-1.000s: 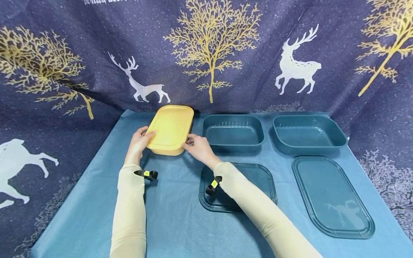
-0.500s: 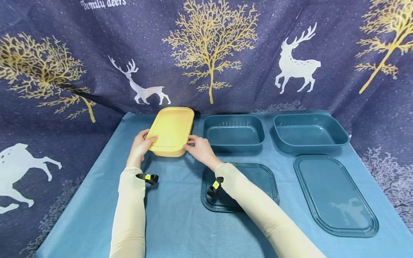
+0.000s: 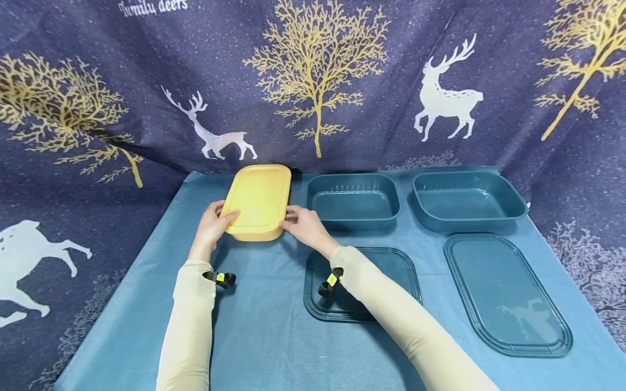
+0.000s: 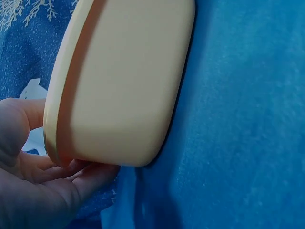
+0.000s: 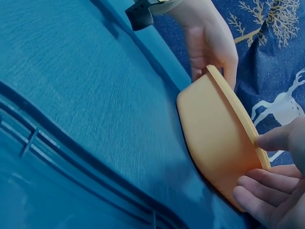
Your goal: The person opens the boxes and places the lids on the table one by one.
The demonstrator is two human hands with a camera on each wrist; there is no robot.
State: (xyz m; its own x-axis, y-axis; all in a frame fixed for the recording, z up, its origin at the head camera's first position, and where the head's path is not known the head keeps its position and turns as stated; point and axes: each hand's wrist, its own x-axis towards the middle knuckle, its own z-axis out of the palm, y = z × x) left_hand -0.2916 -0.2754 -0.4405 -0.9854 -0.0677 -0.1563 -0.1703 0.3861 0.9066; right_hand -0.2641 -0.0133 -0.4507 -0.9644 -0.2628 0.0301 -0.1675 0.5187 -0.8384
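Observation:
A yellow rectangular food container (image 3: 259, 195) with its matching lid on stands at the back left of the table. My left hand (image 3: 209, 225) grips its left side, the thumb on top of the lid and fingers against the wall below. On the right side near the front corner, my right hand (image 3: 308, 225) holds it by the lid's rim with thumb and fingers. In the left wrist view, the container's wall (image 4: 124, 86) sits on the blue cloth. The right wrist view has both hands at the container (image 5: 214, 129), one at each side. Its inside is hidden.
Two uncovered dark teal containers stand at the back, one in the middle (image 3: 352, 217) and one at right (image 3: 469, 220). Flat teal lids lie in front of them, the middle lid (image 3: 362, 282) partly under my right forearm, the other lid (image 3: 508, 298) at right. A patterned curtain (image 3: 371, 130) hangs behind.
The yellow container has slid slightly toward me, with both hands still on it. The teal containers and lids have stayed in place.

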